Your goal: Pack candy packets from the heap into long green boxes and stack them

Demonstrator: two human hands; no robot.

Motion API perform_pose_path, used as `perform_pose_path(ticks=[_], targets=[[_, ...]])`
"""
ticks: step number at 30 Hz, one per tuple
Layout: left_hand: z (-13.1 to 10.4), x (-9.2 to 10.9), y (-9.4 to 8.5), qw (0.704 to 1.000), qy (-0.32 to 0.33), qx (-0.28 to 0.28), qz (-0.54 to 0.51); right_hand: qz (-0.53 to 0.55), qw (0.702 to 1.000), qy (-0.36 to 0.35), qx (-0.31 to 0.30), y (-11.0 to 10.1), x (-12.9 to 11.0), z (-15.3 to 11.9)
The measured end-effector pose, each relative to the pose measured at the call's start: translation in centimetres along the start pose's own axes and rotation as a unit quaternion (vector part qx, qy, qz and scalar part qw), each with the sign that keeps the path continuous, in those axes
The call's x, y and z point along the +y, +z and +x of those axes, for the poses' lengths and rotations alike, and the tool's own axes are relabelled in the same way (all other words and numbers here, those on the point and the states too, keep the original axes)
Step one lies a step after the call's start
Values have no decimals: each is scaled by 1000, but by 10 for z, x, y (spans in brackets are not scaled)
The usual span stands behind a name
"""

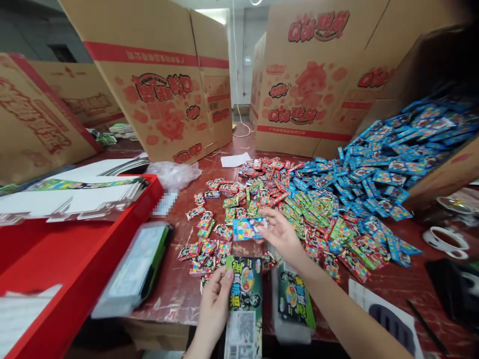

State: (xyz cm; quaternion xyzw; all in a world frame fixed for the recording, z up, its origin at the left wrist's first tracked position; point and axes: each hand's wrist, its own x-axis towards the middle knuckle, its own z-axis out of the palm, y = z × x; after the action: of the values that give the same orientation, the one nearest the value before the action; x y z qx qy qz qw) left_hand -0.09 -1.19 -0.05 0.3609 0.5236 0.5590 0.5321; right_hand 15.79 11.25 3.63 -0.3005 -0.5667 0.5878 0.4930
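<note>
Our left hand [216, 294] pinches the printed pack [247, 286] edgewise, leaving its face visible; our right hand [281, 235] pinches a blue packet [244, 229].

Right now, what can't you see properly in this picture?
Head view:
Held green packet: bottom, cut off by the lower edge.
Held blue packet: right end, behind the right hand.
Black thing: right side, cut off by the right edge.
Pale slip: blurred by blocky squares.
</note>
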Motion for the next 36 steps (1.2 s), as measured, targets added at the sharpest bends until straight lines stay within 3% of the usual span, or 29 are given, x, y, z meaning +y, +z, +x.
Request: perform_pose_path(ticks=[3,6,11,13,16,21,25,28,32,36], targets=[[-6,1,1,1000,11,3,-9,-47,999,8,-19,13,6,-7],[-11,1,2,1000,11,-4,-8,-93,995,19,-31,5,8,-16],[-17,-1,9,1000,11,-14,19,-198,963,-10,-182,-20,-5,-27],[-18,-3,12,1000,11,-13,15,-213,955,-37,-202,-22,-8,-31],[-20,-8,12,1000,7,-14,-6,-223,958,-72,-167,-16,-3,-40],[-29,-15,4,999,-13,-10,-51,-181,972,-37,-146,-1,17,-61],[-29,-18,-11,997,48,5,63,-57,991,10,-121,17,40,-75],[-26,-25,-24,985,79,8,156,-23,995,16,-93,32,57,-80],[-27,-35,-32,979,64,38,192,-49,995,17,-83,46,72,-87],[-28,-41,-31,976,81,69,191,10,999,48,2,55,83,-98]])
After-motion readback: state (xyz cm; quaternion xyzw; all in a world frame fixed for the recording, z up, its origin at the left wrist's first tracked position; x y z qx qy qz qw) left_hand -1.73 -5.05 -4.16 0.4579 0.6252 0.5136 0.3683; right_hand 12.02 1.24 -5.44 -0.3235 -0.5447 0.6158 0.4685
